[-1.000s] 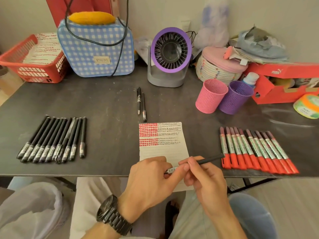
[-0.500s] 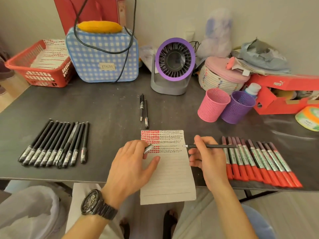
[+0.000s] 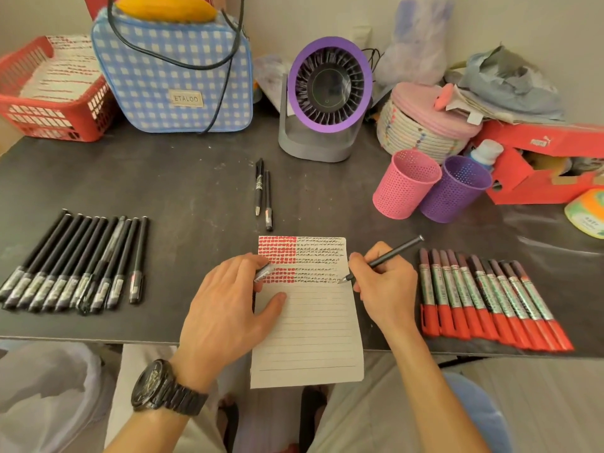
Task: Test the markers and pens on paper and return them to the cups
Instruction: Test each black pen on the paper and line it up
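A lined sheet of paper [image 3: 310,328] lies at the table's front edge, its top rows filled with red and black marks. My right hand [image 3: 384,286] grips a black pen [image 3: 387,258] with its tip touching the paper's right side. My left hand [image 3: 228,305] presses flat on the sheet and pinches the pen cap [image 3: 264,273] between its fingers. Several black pens [image 3: 78,266] lie in a row on the left. Several red markers [image 3: 487,295] lie in a row on the right. A pink cup [image 3: 403,184] and a purple cup [image 3: 454,189] stand behind them.
Two more black pens [image 3: 263,194] lie beyond the paper. Along the back stand a red basket [image 3: 49,116], a checked blue bag [image 3: 173,70], a purple fan [image 3: 327,99], a woven basket [image 3: 425,122] and a red shoebox [image 3: 542,161].
Both hands moved from the table's edge up onto the paper. The cap came off into my left hand, and the pen tip swung down onto the sheet.
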Motion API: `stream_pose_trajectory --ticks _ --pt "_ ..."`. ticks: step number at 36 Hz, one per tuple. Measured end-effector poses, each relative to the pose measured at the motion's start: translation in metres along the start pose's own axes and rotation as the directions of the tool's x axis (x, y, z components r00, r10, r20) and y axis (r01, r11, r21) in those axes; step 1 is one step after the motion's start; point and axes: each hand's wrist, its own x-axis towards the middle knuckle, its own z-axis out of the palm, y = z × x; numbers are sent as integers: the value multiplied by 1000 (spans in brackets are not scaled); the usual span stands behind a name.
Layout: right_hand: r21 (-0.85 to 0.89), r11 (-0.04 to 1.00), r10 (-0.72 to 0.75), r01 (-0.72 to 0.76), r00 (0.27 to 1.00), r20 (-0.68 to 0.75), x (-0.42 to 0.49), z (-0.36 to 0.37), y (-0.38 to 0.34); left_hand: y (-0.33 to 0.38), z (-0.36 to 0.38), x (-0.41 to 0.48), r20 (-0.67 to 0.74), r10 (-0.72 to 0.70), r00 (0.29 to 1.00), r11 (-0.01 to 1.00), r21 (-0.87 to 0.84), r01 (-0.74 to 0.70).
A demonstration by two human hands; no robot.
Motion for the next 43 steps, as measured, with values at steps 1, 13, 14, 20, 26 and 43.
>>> stream_pose_trajectory --ticks 1,13,14,20,26,43 --pt "-2 1000 2 -2 1000 -1 0 1 -1 0 0 0 2 -2 1000 1000 1 2" --pt "-42 999 4 -3 1000 3 1 2 -2 2 -2 -2 0 -15 1000 1000 -6 15" --pt "-41 999 3 -2 1000 3 0 1 -2 2 -2 -1 2 -14 1000 1000 -6 14" --pt "-48 999 -5 5 1000 9 0 1 -5 1 -3 -1 18 -20 1000 1000 -9 20" --pt "-55 998 -7 8 1000 6 -1 0 -6 1 -2 -1 12 -20 1000 1000 -2 20" --pt "-64 998 -5 6 1000 8 1 0 -4 0 0 0 -12 -30 999 999 -13 30"
